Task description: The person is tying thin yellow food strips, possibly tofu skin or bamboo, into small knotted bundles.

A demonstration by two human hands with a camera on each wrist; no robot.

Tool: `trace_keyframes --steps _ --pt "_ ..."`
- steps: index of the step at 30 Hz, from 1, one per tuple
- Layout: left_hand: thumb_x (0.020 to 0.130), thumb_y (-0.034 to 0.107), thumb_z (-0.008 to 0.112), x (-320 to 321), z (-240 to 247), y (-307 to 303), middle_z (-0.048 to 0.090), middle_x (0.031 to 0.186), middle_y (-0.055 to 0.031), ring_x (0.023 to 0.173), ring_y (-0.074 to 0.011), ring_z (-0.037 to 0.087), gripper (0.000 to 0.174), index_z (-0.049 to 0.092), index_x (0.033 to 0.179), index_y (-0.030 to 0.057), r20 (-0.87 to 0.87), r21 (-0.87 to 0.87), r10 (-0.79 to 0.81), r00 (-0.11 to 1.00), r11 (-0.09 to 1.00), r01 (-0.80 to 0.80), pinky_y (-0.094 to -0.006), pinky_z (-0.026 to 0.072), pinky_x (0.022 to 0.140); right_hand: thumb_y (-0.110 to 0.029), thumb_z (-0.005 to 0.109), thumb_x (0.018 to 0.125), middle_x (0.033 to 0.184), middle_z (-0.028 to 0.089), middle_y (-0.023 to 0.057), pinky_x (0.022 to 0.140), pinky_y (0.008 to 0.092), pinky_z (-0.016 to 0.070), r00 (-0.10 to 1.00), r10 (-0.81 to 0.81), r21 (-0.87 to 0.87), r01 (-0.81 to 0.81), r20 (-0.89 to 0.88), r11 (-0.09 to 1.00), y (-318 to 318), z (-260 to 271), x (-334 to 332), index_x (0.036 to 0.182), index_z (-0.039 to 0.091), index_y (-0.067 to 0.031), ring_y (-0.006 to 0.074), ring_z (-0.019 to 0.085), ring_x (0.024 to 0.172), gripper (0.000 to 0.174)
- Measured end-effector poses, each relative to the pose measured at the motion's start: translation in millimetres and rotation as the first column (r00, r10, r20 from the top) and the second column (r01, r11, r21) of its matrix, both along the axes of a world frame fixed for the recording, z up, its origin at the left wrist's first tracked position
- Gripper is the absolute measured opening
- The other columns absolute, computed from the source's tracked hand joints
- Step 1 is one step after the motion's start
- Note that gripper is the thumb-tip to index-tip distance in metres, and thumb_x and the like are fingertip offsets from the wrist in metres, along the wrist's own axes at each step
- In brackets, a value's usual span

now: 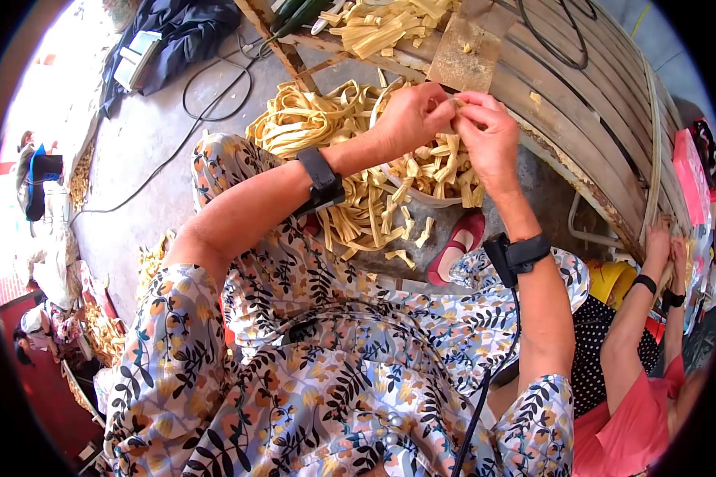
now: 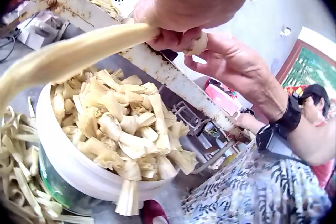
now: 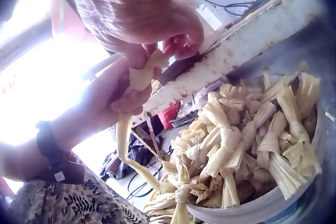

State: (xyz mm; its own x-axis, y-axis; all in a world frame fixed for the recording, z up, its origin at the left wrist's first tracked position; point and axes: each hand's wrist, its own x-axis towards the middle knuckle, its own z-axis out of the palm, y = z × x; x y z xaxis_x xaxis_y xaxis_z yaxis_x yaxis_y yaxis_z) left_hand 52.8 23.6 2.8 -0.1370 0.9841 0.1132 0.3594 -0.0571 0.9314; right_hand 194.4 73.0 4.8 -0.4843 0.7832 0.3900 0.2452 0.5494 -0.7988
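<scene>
Both hands meet above a white bucket (image 2: 47, 129), working on one pale yellow strip that looks like tofu skin (image 2: 79, 53). My left hand (image 1: 412, 118) pinches it, and its long flat tail hangs off to the left in the left wrist view. Close against it, my right hand (image 1: 489, 143) pinches a short, twisted end of the strip (image 3: 143, 78) between thumb and fingers. Fingers partly cover the looped part between the hands. Many knotted pieces (image 2: 121, 124) of the same strip fill the bucket to above its rim.
Loose long strips (image 1: 306, 119) lie heaped left of the bucket, with scattered knots on the floor. A slatted bench with a rusty frame (image 1: 565, 103) stands just beyond, bearing a board (image 1: 465, 56) and more strips (image 1: 390, 28). Another person's arms (image 1: 636, 302) are at the right.
</scene>
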Motion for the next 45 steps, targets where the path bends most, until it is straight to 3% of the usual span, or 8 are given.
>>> trace_keyframes --steps 5,11,15,23,28,31,35,45 --pt "0.083 0.029 0.056 2.3 13.4 -5.8 0.04 0.059 0.0042 0.048 -0.0021 0.032 0.031 0.056 0.087 -0.001 0.701 -0.353 0.152 0.696 0.923 0.154 -0.0177 0.0257 0.042 -0.003 0.065 0.071 0.096 0.059 0.0064 0.072 0.0219 0.0435 0.906 -0.173 -0.469 -0.032 -0.387 0.883 20.2 13.1 15.7 0.079 0.066 0.0022 0.0106 0.054 0.082 0.01" --pt "0.089 0.023 0.047 -14.5 11.8 -9.7 0.038 0.06 0.0072 0.049 -0.0018 0.03 0.025 0.058 0.09 0.0006 0.591 -0.254 -0.138 0.795 0.903 0.346 -0.0157 0.0234 0.044 -0.014 0.068 0.074 0.093 0.059 0.0056 0.063 0.0183 0.0475 0.892 -0.328 -0.713 0.01 -0.31 0.701 25.9 14.7 30.2 0.094 0.062 0.0019 0.0084 0.055 0.076 0.026" --pt "0.09 0.021 0.046 -21.2 9.0 -10.3 0.039 0.059 0.0073 0.049 -0.0016 0.031 0.023 0.058 0.09 0.0011 0.701 -0.252 -0.138 0.699 0.87 0.425 -0.0161 0.024 0.044 -0.033 0.066 0.076 0.074 0.056 -0.0004 0.058 0.0165 0.0501 0.979 -0.035 -0.749 -0.13 -0.201 0.65 20.5 20.3 30.0 0.102 0.057 -0.0017 0.0057 0.053 0.064 0.042" --pt "0.09 0.019 0.045 -24.3 13.1 -8.2 0.038 0.058 0.0079 0.048 -0.0008 0.028 0.02 0.055 0.086 0.0022 0.773 -0.234 -0.171 0.611 0.819 0.525 -0.0144 0.0218 0.043 -0.012 0.064 0.075 0.059 0.047 -0.0044 0.039 0.0149 0.0237 0.918 -0.111 -0.757 -0.241 -0.381 0.607 4.5 17.4 7.5 0.083 0.06 -0.0023 0.0001 0.035 0.045 0.013" --pt "0.09 0.02 0.044 -31.8 8.1 -9.0 0.035 0.056 0.0087 0.045 0.0004 0.026 0.021 0.053 0.082 0.0034 0.83 -0.242 -0.143 0.54 0.78 0.578 -0.0139 0.0192 0.039 -0.016 0.062 0.079 0.062 0.05 -0.0033 0.04 0.0138 0.0285 0.918 -0.002 -0.812 -0.351 -0.397 0.466 21.7 19.0 24.5 0.082 0.061 -0.0025 0.0006 0.037 0.045 0.014" --pt "0.091 0.021 0.044 -35.5 12.0 -9.7 0.035 0.056 0.0085 0.044 0.0003 0.025 0.021 0.053 0.083 0.0033 0.809 -0.28 -0.146 0.569 0.757 0.591 -0.0143 0.0189 0.038 -0.02 0.062 0.079 0.066 0.054 -0.0024 0.044 0.0139 0.0362 0.986 -0.101 -0.73 -0.029 -0.134 0.683 13.5 29.1 20.3 0.084 0.062 -0.0029 0.0015 0.043 0.049 0.018" --pt "0.091 0.021 0.044 -33.6 11.7 -9.1 0.035 0.056 0.0083 0.045 0.0004 0.026 0.022 0.053 0.081 0.0035 0.759 -0.283 -0.192 0.622 0.763 0.581 -0.0144 0.0191 0.038 -0.017 0.063 0.078 0.067 0.058 -0.0013 0.051 0.0174 0.0432 0.981 -0.094 -0.471 0.004 -0.169 0.882 24.4 15.4 22.7 0.085 0.064 0.0012 0.004 0.052 0.056 0.019" --pt "0.091 0.02 0.042 -34.8 7.6 -4.9 0.036 0.056 0.0085 0.045 0.0005 0.027 0.022 0.052 0.08 0.0038 0.836 -0.214 -0.185 0.517 0.757 0.617 -0.0139 0.0201 0.038 -0.014 0.066 0.075 0.066 0.059 0.0029 0.053 0.0176 0.0433 0.922 -0.278 -0.519 0.104 -0.27 0.848 35.0 31.3 37.3 0.08 0.065 0.0025 0.0061 0.052 0.057 0.017"
